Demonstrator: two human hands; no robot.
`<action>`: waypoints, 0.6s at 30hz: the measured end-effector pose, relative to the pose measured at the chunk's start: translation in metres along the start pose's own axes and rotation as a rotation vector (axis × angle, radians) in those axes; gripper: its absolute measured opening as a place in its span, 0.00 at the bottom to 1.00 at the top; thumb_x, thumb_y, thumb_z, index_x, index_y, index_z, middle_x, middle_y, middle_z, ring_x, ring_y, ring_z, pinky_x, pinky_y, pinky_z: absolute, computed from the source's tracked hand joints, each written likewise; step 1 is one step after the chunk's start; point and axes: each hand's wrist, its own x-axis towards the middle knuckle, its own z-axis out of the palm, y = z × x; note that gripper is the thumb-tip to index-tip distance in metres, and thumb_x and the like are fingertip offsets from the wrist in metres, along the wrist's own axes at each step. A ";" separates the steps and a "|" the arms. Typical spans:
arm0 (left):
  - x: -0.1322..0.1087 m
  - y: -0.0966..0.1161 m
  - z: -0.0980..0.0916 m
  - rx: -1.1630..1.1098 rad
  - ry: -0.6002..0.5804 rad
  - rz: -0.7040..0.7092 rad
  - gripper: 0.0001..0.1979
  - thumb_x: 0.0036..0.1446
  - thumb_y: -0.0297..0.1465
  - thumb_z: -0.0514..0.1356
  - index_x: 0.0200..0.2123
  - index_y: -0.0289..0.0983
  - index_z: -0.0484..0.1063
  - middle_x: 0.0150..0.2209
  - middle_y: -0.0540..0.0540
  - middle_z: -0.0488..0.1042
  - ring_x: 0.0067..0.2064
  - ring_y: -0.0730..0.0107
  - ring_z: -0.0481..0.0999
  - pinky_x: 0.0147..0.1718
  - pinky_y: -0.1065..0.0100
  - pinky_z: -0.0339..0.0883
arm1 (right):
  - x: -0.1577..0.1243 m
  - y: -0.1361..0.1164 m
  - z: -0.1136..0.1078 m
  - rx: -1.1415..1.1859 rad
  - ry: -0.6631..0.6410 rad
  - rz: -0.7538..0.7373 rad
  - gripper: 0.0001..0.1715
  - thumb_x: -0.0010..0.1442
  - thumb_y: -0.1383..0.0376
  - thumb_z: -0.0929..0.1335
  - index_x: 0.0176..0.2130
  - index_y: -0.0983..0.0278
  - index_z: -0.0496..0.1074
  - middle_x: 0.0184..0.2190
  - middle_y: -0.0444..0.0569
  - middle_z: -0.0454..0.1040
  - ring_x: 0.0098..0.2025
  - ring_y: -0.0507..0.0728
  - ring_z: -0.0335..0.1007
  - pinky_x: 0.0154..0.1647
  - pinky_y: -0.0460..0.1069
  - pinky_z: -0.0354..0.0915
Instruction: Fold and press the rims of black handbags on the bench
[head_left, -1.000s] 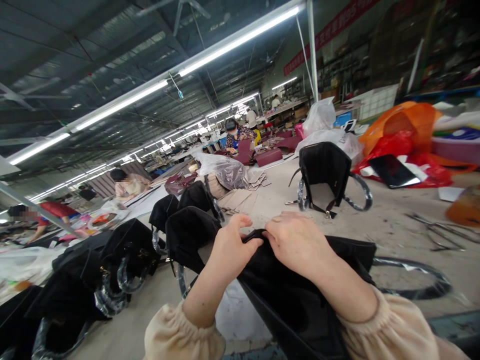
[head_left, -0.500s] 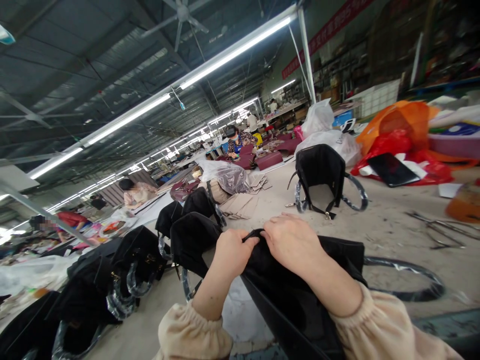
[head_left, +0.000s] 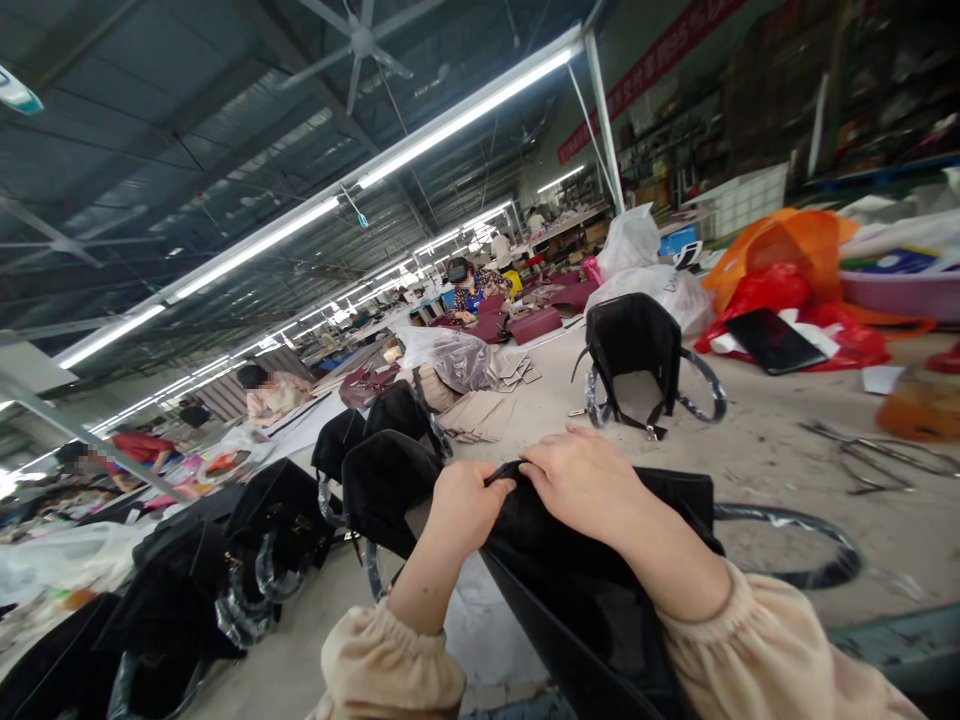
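A black handbag (head_left: 555,600) lies in front of me, its upper edge between my two hands. My left hand (head_left: 466,505) pinches that edge between thumb and fingers. Close beside it, my right hand (head_left: 581,480) grips the same edge, fingers folded over it and partly hidden. A plastic-wrapped handle (head_left: 817,545) of this bag loops out to the right on the table. Just beyond stands another black bag (head_left: 634,350), open towards me, its wrapped handles at both sides. More black bags (head_left: 386,480) stand left of my hands.
Several black bags (head_left: 270,510) line the left side. Scissors (head_left: 870,450) lie on the table at right, near a jar of amber liquid (head_left: 919,405). A dark tablet (head_left: 776,340) rests on red plastic. Tan pieces (head_left: 480,410) lie ahead. Co-workers (head_left: 274,395) sit farther back.
The view has shifted slightly, so the items at right appear a little farther left. Both hands keep their grip on the bag's edge, almost unmoved.
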 end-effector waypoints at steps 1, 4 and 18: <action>0.000 0.000 0.000 0.002 0.004 0.001 0.18 0.52 0.34 0.60 0.16 0.35 0.60 0.17 0.55 0.55 0.24 0.76 0.58 0.25 0.70 0.46 | 0.000 0.001 -0.002 0.025 0.010 -0.004 0.15 0.64 0.64 0.61 0.36 0.61 0.76 0.34 0.48 0.79 0.37 0.57 0.73 0.51 0.54 0.59; 0.000 0.001 -0.001 0.011 0.006 -0.007 0.19 0.52 0.33 0.60 0.15 0.36 0.58 0.17 0.55 0.54 0.24 0.76 0.57 0.25 0.69 0.45 | -0.001 0.008 -0.010 0.065 0.079 0.029 0.16 0.64 0.68 0.60 0.41 0.60 0.76 0.38 0.48 0.79 0.39 0.56 0.73 0.44 0.49 0.62; 0.000 -0.001 -0.002 0.022 0.007 -0.003 0.17 0.52 0.34 0.60 0.15 0.37 0.60 0.18 0.54 0.53 0.24 0.74 0.57 0.25 0.69 0.47 | 0.001 -0.005 -0.001 -0.033 0.030 0.112 0.06 0.59 0.64 0.67 0.34 0.60 0.75 0.34 0.47 0.76 0.41 0.57 0.71 0.39 0.49 0.62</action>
